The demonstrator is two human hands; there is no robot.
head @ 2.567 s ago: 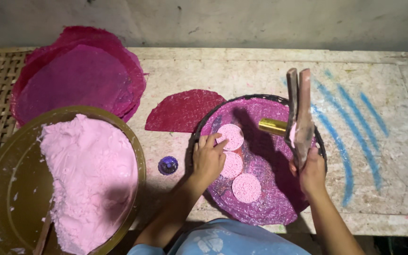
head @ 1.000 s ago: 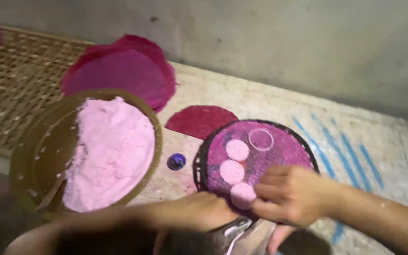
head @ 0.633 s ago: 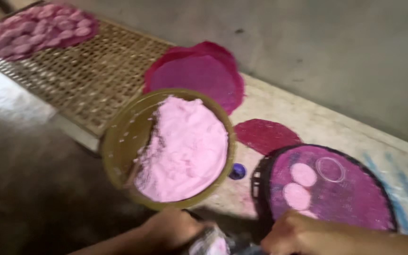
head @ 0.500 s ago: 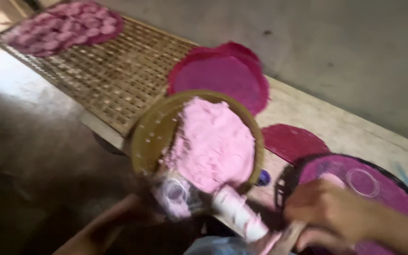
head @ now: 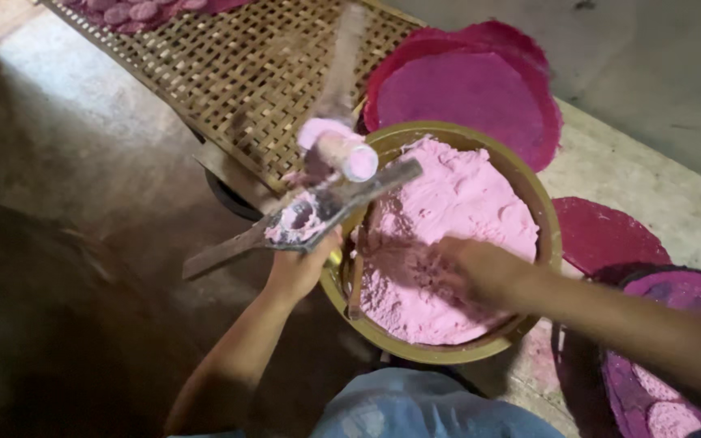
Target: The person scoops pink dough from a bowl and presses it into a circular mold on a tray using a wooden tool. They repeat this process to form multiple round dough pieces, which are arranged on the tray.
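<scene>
My left hand [head: 302,266] grips a hinged metal press tool [head: 318,195] smeared with pink dough, holding it open over the left rim of a large olive bowl [head: 541,219]. The bowl is full of soft pink dough [head: 456,219]. My right hand [head: 472,268] reaches into the dough at the bowl's middle; it is blurred, and I cannot tell whether its fingers hold any dough. A wooden stick [head: 355,284] leans inside the bowl's left wall.
Stacked magenta round mats [head: 472,89] lie behind the bowl on the pale table [head: 651,178]. A dark tray [head: 675,341] with pink discs sits at right beside a loose magenta sheet [head: 602,235]. A woven bamboo rack [head: 229,65] stretches to the upper left, above the floor [head: 58,146].
The view swung left from the tray to the bowl. My left hand lifted the press tool up beside the bowl, and my right hand moved from the tray into the dough.
</scene>
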